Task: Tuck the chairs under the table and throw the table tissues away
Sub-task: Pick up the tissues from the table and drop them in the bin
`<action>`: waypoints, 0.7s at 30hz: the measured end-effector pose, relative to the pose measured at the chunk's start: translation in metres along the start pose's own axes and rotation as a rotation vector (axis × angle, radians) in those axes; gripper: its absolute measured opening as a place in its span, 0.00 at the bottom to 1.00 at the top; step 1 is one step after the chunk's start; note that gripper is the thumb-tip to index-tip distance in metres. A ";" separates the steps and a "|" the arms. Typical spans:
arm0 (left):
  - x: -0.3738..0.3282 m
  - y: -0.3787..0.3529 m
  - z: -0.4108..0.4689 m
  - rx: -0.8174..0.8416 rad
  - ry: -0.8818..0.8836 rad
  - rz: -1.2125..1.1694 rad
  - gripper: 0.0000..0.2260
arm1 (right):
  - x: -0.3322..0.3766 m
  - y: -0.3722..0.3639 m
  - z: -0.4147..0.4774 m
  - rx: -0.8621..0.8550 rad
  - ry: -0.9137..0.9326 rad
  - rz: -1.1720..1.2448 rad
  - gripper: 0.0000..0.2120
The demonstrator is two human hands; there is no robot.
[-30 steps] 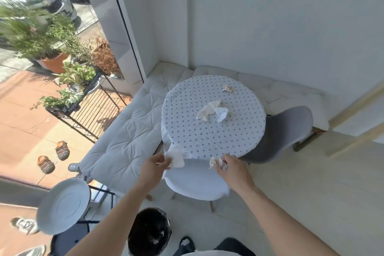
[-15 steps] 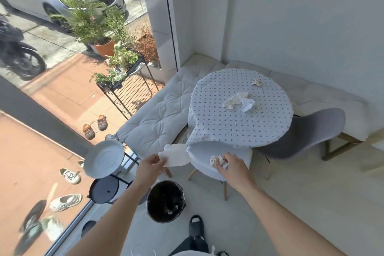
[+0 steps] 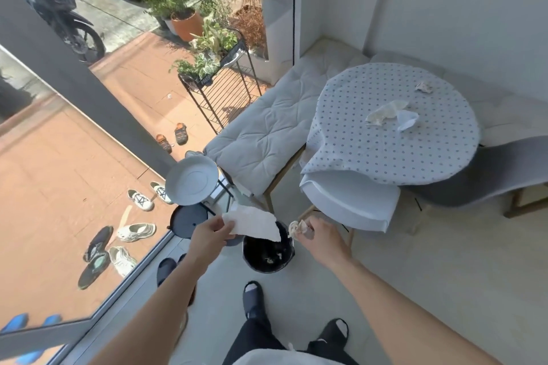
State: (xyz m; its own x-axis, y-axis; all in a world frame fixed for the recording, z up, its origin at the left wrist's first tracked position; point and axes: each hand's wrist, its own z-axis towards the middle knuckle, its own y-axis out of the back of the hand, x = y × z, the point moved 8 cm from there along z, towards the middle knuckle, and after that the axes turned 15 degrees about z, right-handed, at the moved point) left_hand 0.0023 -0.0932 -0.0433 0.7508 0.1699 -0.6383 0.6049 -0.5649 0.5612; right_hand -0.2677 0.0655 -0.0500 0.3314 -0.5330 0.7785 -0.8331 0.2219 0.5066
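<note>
My left hand [image 3: 209, 235] pinches a flat white tissue [image 3: 255, 224] that hangs over the black bin [image 3: 268, 252] on the floor. My right hand [image 3: 320, 241] grips a crumpled tissue ball [image 3: 298, 227] at the bin's right rim. The round table [image 3: 370, 154] with a dotted cloth stands at the right. On it lie a cream tissue [image 3: 382, 115], a white tissue [image 3: 407, 120] and a small crumpled one [image 3: 423, 86]. A white chair [image 3: 353, 204] sits partly under the table's near edge. A grey chair [image 3: 501, 172] stands at its right side.
A cushioned white bench [image 3: 267, 133] runs along the glass wall and behind the table. A small stand with a white round tray [image 3: 191, 179] and a black one [image 3: 186, 221] is left of the bin. My feet in black slippers [image 3: 253, 295] are on the pale floor.
Both hands have come away from the table edge with their tissues and now hover at the bin. My view has turned down and to the left.
</note>
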 end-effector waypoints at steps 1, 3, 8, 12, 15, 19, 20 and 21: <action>0.007 0.003 0.005 0.011 0.006 0.002 0.06 | 0.001 -0.009 0.003 0.003 -0.014 -0.001 0.13; 0.021 0.006 0.021 0.052 0.017 0.025 0.07 | 0.002 -0.029 0.012 0.004 -0.052 0.000 0.13; 0.056 0.006 0.069 0.165 0.032 0.098 0.11 | -0.004 -0.079 0.030 -0.024 -0.189 0.017 0.11; 0.087 -0.006 0.105 0.238 0.054 0.149 0.08 | -0.017 -0.120 0.044 -0.036 -0.277 0.055 0.11; 0.111 -0.022 0.130 0.291 0.096 0.163 0.08 | -0.032 -0.147 0.058 -0.034 -0.309 0.087 0.11; 0.140 -0.050 0.163 0.339 0.141 0.167 0.11 | -0.062 -0.179 0.087 -0.017 -0.384 0.099 0.09; 0.145 -0.057 0.172 0.342 0.149 0.171 0.14 | -0.068 -0.186 0.096 -0.012 -0.387 0.092 0.10; 0.152 -0.067 0.180 0.347 0.160 0.172 0.16 | -0.077 -0.195 0.105 -0.012 -0.379 0.090 0.10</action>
State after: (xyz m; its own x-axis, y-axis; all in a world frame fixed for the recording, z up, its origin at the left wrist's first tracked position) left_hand 0.0282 -0.1752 -0.2730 0.8816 0.1571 -0.4452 0.3622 -0.8298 0.4246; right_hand -0.1778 -0.0225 -0.2477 0.0678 -0.7744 0.6291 -0.8455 0.2901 0.4483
